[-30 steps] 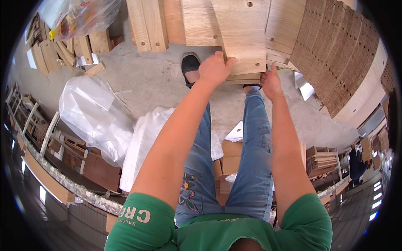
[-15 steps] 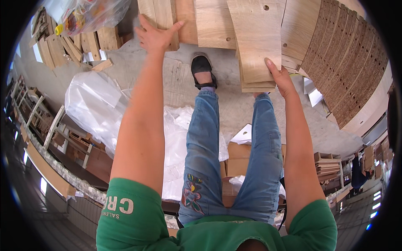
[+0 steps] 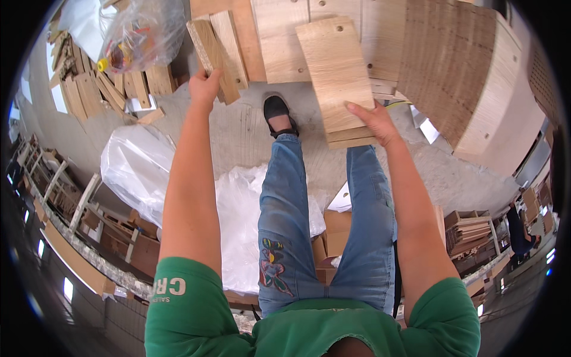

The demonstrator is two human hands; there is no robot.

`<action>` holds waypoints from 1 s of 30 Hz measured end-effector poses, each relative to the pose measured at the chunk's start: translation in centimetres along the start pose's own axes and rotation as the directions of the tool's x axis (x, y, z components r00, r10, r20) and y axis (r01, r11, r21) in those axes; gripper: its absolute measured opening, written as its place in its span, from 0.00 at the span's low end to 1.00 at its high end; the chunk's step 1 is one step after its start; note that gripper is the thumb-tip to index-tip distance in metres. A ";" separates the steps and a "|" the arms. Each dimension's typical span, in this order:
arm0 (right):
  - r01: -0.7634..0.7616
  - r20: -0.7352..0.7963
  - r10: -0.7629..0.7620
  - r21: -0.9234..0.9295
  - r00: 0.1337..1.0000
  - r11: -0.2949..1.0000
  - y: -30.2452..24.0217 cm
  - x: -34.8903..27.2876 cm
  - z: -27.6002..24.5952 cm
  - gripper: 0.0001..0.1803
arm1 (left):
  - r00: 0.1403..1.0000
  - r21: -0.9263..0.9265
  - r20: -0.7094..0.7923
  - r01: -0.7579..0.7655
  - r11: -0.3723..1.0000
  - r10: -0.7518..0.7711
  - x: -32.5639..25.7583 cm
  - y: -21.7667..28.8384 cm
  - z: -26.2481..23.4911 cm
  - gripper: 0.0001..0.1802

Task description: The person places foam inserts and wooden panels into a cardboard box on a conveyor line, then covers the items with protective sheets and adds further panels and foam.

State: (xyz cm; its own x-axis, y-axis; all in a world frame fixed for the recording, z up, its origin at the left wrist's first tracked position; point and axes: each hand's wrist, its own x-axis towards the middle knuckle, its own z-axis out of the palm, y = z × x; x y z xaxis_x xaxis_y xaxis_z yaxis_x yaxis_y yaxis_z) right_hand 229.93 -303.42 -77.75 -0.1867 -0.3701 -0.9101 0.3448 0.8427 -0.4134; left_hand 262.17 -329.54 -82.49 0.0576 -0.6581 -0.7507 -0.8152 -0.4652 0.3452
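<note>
My left hand (image 3: 205, 86) is stretched far forward and grips the near end of a narrow wooden plank (image 3: 209, 50) that leans beside a second plank (image 3: 232, 41). My right hand (image 3: 372, 122) holds the lower edge of a small stack of pale wooden boards (image 3: 338, 74) with drilled holes, tilted up over my right knee. My legs in blue jeans (image 3: 285, 226) point forward, one black shoe (image 3: 276, 110) showing on the concrete floor.
More flat boards (image 3: 279, 41) lie ahead, and a big stack of thin veneer sheets (image 3: 458, 71) sits at the right. Clear plastic bags (image 3: 137, 169) lie at the left. Short wood offcuts (image 3: 101, 89) are piled far left. Cardboard boxes (image 3: 336, 235) sit under my legs.
My left hand let go of the board stack, swung out to the left and closed on the narrow plank. My right hand stayed on the boards, which now tilt more upright.
</note>
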 end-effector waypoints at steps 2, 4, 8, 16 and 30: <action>0.034 -0.089 -0.039 -0.053 0.995 0.998 -1.5 -2.3 1.1 0.40 | 0.999 -0.382 0.044 0.030 0.924 -0.014 -3.7 1.1 0.2 0.18; 0.070 -0.187 -0.097 -0.150 0.978 0.986 -2.7 -4.4 1.8 0.38 | 0.979 -0.629 0.202 0.117 0.769 0.016 -8.9 3.3 0.4 0.13; 0.105 -0.350 -0.192 -0.252 0.917 0.962 -2.5 -11.1 0.6 0.34 | 0.798 -0.677 0.570 0.320 0.663 0.197 -22.3 8.9 1.5 0.13; 0.336 -0.458 -0.256 0.101 0.851 0.936 -0.3 -38.0 -2.5 0.34 | 0.534 -0.231 0.774 -0.265 0.936 0.342 -47.7 18.9 -1.6 0.18; 0.407 -0.565 -0.385 -0.094 0.730 0.908 8.7 -59.3 -15.9 0.40 | 0.425 -0.454 0.843 0.236 0.859 0.328 -69.4 21.7 11.7 0.29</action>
State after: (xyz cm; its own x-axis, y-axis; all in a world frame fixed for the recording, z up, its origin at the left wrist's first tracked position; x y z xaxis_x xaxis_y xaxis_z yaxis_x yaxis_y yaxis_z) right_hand 229.33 -267.92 -26.93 -0.7888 -0.3739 -0.4879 0.1510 0.6516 -0.7434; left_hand 233.78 -287.02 -29.46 -0.7292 0.0669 -0.6810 -0.4254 -0.8238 0.3746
